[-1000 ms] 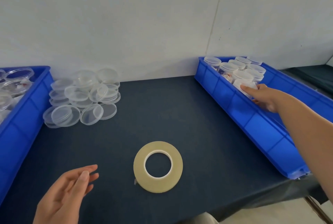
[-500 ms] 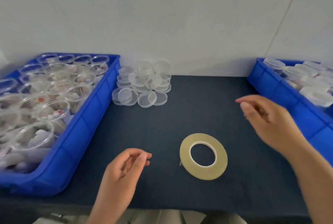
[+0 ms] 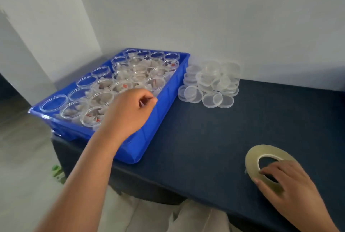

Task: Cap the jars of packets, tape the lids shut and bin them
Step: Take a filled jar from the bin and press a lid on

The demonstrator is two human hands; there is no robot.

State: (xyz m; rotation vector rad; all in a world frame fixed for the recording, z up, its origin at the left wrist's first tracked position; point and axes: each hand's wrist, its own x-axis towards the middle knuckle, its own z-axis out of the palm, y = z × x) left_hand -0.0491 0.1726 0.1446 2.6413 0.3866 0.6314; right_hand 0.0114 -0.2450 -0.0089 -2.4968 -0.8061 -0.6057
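reaching over the blue bin (image 3: 155, 129) of open jars (image 3: 101, 99), the left hand (image 3: 128, 114) is curled, holding nothing visible; the right hand (image 3: 287, 185) rests on the tape roll (image 3: 252, 160), grip unclear. lids (image 3: 211, 82) lie stacked on the desk (image 3: 205, 147); all jars seen await capping.

A table (image 3: 205, 138) draped in a dark navy cloth stands pushed against a plain white wall (image 3: 205, 17), which steps forward into a jutting corner (image 3: 46, 26) at the left. Beside the table's left end lies a grey floor (image 3: 22, 147), and on it, close to the table's edge, sits 1 small green object (image 3: 57, 171), too blurred to identify
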